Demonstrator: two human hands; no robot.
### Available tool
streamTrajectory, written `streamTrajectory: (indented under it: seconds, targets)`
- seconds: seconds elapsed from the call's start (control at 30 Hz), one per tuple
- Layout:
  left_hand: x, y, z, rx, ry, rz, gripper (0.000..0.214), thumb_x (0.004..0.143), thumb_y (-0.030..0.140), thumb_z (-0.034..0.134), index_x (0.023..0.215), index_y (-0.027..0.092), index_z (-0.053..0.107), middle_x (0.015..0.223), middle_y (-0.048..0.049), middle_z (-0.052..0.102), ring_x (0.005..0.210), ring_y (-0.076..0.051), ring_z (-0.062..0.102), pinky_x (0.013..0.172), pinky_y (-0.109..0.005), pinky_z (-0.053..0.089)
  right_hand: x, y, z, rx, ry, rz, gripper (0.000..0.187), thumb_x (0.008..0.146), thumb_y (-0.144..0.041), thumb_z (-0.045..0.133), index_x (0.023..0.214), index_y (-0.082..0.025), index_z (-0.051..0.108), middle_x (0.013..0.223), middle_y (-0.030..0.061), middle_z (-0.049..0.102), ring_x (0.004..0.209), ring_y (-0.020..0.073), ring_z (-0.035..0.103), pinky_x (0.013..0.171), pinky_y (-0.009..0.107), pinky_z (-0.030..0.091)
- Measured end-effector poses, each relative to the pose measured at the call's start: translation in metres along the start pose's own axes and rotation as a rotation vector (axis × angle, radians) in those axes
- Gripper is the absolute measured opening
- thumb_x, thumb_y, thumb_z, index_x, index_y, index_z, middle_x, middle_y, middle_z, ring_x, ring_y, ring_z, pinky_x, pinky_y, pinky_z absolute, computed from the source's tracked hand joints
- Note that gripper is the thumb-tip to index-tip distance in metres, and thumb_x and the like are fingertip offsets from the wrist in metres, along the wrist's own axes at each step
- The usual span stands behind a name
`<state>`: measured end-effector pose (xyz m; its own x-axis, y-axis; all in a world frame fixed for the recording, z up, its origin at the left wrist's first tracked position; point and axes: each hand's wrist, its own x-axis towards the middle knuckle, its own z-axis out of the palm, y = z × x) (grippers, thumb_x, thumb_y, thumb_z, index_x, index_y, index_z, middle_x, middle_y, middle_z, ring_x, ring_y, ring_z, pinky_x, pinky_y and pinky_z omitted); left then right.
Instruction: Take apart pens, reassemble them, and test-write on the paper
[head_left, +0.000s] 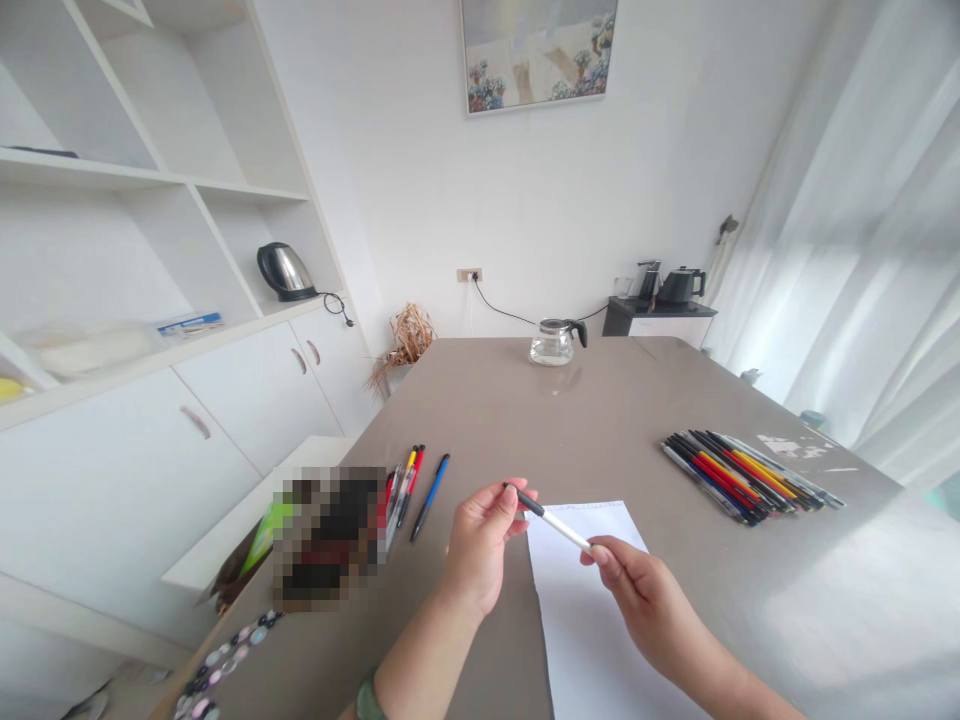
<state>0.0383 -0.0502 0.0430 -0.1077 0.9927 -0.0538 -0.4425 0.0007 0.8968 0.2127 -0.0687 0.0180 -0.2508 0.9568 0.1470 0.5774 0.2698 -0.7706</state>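
A pen (564, 530) with a white barrel and a black end is held between my two hands, slanting down to the right. My left hand (486, 540) pinches its black end between thumb and fingers. At the white end, my right hand (628, 582) grips it with thumb and forefinger. Below the pen lies a sheet of white paper (581, 630), with a faint row of marks along its top edge. To the left, a blue pen (430, 498) lies beside several red, yellow and clear pens (405, 490). A pile of many-coloured pens (750, 475) rests on the right.
The brown table (487, 410) bears a glass pot (553, 345) at its far end. Near the left edge are a blurred-out patch (330, 540) and a beaded string (225, 665). An electric kettle (286, 272) stands on the left shelf. White curtains (862, 250) hang at right.
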Motion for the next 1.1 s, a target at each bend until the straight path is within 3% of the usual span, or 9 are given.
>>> streamTrajectory:
  seconds: [0.2, 0.43, 0.73, 0.93, 1.1]
  targets:
    - [0.0052, -0.0054, -0.006, 0.021, 0.075, 0.023, 0.021, 0.061, 0.032, 0.067, 0.07, 0.014, 0.063, 0.067, -0.0025, 0.061, 0.065, -0.012, 0.055, 0.06, -0.022, 0.04, -0.0013, -0.0007, 0.0001, 0.042, -0.023, 0.009, 0.035, 0.083, -0.043, 0.027, 0.077, -0.021, 0.053, 0.056, -0.0024, 0.041, 0.052, 0.0112, 0.036, 0.05, 0.02, 0.034]
    - [-0.0013, -0.0016, -0.0008, 0.004, -0.053, 0.006, 0.038, 0.069, 0.038, 0.058, 0.101, 0.017, 0.058, 0.094, -0.0117, 0.062, 0.085, -0.019, 0.055, 0.066, -0.028, 0.042, -0.0008, -0.0035, -0.0011, 0.123, -0.039, 0.074, 0.036, 0.083, -0.044, 0.026, 0.078, -0.02, 0.052, 0.054, -0.0034, 0.031, 0.05, 0.0107, 0.03, 0.047, 0.02, 0.03]
    - [0.0051, -0.0063, -0.0064, 0.023, -0.011, 0.055, 0.016, 0.069, 0.03, 0.061, 0.074, 0.016, 0.058, 0.069, -0.0015, 0.059, 0.067, -0.011, 0.055, 0.063, -0.023, 0.041, -0.0004, -0.0016, 0.0011, 0.125, -0.056, 0.071, 0.036, 0.083, -0.045, 0.027, 0.077, -0.02, 0.052, 0.056, -0.003, 0.031, 0.053, 0.0108, 0.03, 0.05, 0.02, 0.03]
    - [-0.0001, -0.003, -0.0022, 0.047, -0.093, 0.026, 0.032, 0.076, 0.034, 0.052, 0.102, 0.016, 0.054, 0.092, -0.0108, 0.06, 0.081, -0.016, 0.054, 0.067, -0.026, 0.042, 0.0, -0.0007, 0.0014, 0.156, -0.076, 0.106, 0.036, 0.083, -0.046, 0.026, 0.077, -0.02, 0.051, 0.056, -0.0035, 0.027, 0.052, 0.0108, 0.027, 0.049, 0.021, 0.027]
    - [0.0017, -0.0041, -0.0036, 0.08, -0.082, 0.029, 0.023, 0.074, 0.032, 0.055, 0.087, 0.015, 0.059, 0.086, -0.0088, 0.062, 0.078, -0.015, 0.054, 0.068, -0.025, 0.041, -0.0006, -0.0027, 0.0002, 0.16, -0.082, 0.097, 0.036, 0.083, -0.046, 0.027, 0.077, -0.02, 0.051, 0.057, -0.0028, 0.031, 0.054, 0.0114, 0.028, 0.052, 0.021, 0.028]
